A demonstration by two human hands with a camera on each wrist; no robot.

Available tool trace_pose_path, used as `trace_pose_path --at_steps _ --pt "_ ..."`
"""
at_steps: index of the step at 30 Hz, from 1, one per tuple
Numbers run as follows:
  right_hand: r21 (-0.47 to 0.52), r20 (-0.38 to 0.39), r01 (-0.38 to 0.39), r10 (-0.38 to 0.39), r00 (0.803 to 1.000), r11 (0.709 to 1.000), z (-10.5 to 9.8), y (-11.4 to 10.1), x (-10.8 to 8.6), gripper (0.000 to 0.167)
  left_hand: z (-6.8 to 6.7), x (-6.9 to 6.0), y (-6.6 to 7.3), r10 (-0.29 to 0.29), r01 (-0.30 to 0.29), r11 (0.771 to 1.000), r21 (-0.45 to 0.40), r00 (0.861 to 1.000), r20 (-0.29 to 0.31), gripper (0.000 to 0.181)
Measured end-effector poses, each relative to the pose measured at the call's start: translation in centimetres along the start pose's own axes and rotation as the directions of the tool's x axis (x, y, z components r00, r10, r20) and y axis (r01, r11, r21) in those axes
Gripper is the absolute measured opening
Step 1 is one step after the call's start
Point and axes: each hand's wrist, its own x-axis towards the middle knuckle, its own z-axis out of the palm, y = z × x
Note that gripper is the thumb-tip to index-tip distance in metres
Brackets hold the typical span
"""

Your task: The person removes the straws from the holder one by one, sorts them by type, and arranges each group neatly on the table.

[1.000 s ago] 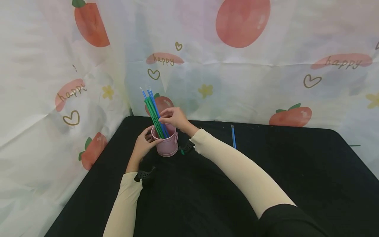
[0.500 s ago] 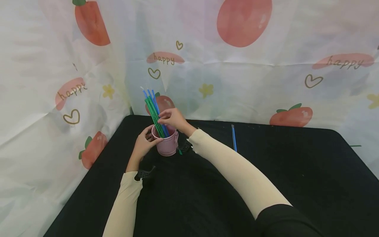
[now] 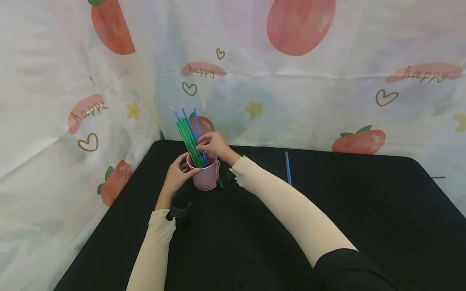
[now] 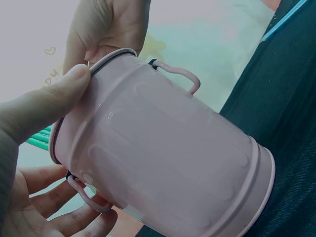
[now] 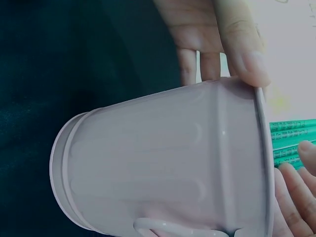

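Straw tops (image 3: 186, 115) wider apart than before

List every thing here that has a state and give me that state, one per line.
Pink bucket: upright on the black surface.
Green sticks: tilted in the bucket, bunched together.
Blue sticks: tilted in the bucket, tops apart.
Blue item on the right: lying, partly hidden by the sleeve.
Left grip: holding the bucket's rim.
Right grip: beside the sticks, pinch unclear.

Smooth, glossy metal-looking pink bucket (image 4: 163, 143)
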Motion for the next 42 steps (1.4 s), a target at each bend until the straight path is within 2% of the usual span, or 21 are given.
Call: trace_pose_path --at_steps 5,10,15,21,28,35,42 --pt "-0.026 -0.014 0.003 -0.003 1.000 1.000 0.1 -0.1 0.1 0.024 -0.1 0.1 0.1 -0.015 0.015 1.000 -0.021 1.000 0.012 0.075" --pt "-0.047 -0.004 0.030 -0.030 1.000 0.998 0.4 -0.3 0.1 0.025 -0.1 0.2 -0.1 -0.008 0.008 1.000 0.001 1.000 0.017 0.074" --pt "-0.052 0.040 0.028 -0.026 0.999 0.998 0.9 -0.3 0.1 0.026 -0.1 0.3 -0.2 0.028 -0.029 0.999 0.014 0.999 0.016 0.070" --pt "-0.064 0.109 0.043 -0.036 0.993 0.997 1.3 -0.4 0.1 0.023 -0.2 0.1 0.1 0.025 -0.026 0.999 0.043 1.000 0.014 0.069" --pt "-0.051 0.161 0.059 -0.050 0.986 0.997 1.4 -0.5 -0.2 0.018 -0.1 -1.5 3.3 -0.014 0.012 0.998 0.064 0.999 0.037 0.066" --pt "-0.107 0.229 0.062 -0.036 0.973 0.992 1.5 -0.7 -0.3 0.021 -0.3 -0.1 0.3 0.005 -0.006 0.999 0.039 1.000 0.023 0.067" --pt "-0.121 0.227 0.070 -0.041 0.973 0.990 1.4 -0.5 -0.3 0.018 -0.2 -0.1 -0.2 0.022 -0.023 0.998 0.054 1.000 0.011 0.064"
